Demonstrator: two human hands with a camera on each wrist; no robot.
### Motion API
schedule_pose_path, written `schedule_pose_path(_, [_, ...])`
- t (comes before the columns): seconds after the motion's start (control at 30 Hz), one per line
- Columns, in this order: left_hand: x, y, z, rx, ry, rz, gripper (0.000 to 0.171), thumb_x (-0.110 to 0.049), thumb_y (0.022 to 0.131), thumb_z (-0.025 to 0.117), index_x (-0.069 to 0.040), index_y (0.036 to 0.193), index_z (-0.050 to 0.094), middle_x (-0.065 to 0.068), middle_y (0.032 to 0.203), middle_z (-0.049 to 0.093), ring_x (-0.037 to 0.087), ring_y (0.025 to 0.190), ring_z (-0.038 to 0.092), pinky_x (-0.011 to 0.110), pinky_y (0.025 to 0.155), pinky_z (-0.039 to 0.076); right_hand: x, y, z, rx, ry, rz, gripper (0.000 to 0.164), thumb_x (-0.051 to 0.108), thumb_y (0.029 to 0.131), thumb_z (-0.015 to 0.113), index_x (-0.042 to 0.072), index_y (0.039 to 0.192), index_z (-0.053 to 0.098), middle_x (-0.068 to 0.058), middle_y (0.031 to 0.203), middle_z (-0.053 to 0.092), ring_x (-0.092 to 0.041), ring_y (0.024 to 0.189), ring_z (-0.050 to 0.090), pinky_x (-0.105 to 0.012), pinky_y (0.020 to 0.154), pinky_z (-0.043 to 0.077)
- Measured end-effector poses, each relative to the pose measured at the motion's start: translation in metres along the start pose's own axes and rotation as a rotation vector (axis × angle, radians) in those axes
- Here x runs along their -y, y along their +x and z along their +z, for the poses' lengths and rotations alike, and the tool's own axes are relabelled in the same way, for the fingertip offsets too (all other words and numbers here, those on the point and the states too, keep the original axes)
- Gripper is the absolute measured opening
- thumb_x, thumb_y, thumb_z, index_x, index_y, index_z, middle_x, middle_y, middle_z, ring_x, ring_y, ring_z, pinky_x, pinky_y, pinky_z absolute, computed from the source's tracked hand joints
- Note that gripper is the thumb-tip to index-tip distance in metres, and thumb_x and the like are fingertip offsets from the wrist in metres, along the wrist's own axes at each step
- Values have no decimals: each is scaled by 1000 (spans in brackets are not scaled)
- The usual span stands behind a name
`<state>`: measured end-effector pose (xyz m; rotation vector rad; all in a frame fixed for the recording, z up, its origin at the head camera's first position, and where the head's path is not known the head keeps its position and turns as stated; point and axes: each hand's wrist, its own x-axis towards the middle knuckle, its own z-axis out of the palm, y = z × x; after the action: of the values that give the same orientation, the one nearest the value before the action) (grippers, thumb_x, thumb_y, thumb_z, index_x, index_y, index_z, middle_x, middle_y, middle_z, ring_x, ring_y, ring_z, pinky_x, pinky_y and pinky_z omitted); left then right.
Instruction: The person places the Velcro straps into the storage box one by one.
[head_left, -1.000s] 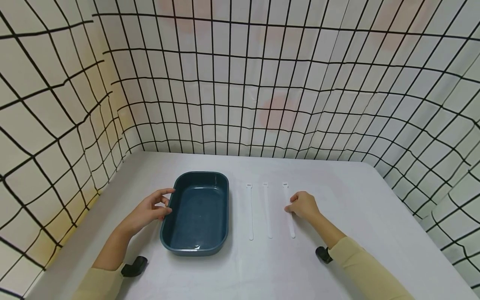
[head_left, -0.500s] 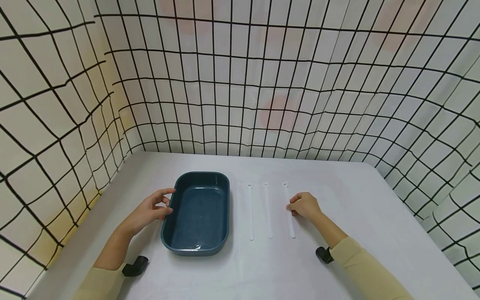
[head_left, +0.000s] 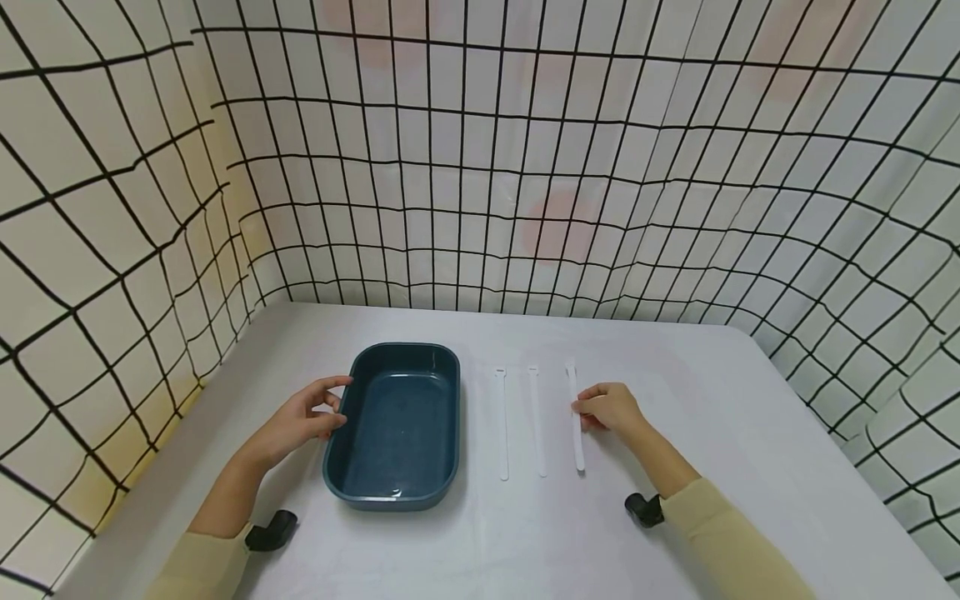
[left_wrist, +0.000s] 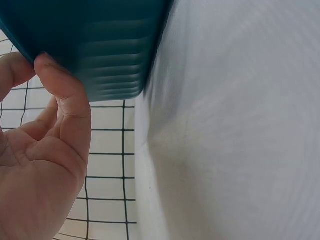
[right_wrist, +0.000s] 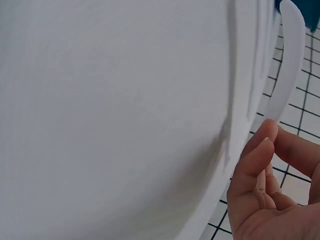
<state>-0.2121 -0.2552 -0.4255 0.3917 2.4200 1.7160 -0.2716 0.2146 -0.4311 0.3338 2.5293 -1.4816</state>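
Note:
My right hand (head_left: 611, 408) pinches a white cable tie (head_left: 578, 450) between thumb and finger near its middle. It is a flat strip with a rounded end and a slotted head, raised off the cloth; in the right wrist view the tie (right_wrist: 291, 60) curves up from the fingertips. Two similar white ties, a middle one (head_left: 537, 425) and a left one (head_left: 503, 425), lie side by side to its left. My left hand (head_left: 292, 425) holds the left rim of a dark blue rectangular dish (head_left: 397, 504) with thumb and finger; the left wrist view shows its ribbed outer wall (left_wrist: 112, 70).
A white cloth (head_left: 525, 542) covers the table. Black-grid white walls (head_left: 480, 183) enclose the back and both sides. The dish stands left of the ties, nothing visible in it. Black wrist devices (head_left: 272, 532) sit at both sleeves.
My right hand has lifted the right-hand cable tie slightly off the cloth, its lower end shifting a little left. The left hand stays at the dish; the other two ties stay put.

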Motion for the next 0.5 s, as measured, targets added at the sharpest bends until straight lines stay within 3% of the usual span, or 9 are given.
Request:
schedule_pose_path(0.17, [2, 1, -1, 3, 3, 8, 58, -4, 91, 62, 0, 144, 37, 17, 98, 44, 19, 65, 54, 31, 63, 50, 6, -4, 1, 9, 77, -11, 28, 6, 86, 71, -9, 108, 61, -5, 74, 64, -10, 57, 60, -22, 54, 51])
schedule_pose_path(0.5, [3, 0, -2, 9, 3, 10, 58, -5, 91, 62, 0, 144, 37, 17, 98, 44, 19, 66, 55, 31, 64, 50, 19, -18, 11, 27, 126, -57, 28, 9, 89, 70, -7, 111, 61, -6, 79, 66, -10, 61, 63, -22, 57, 52])
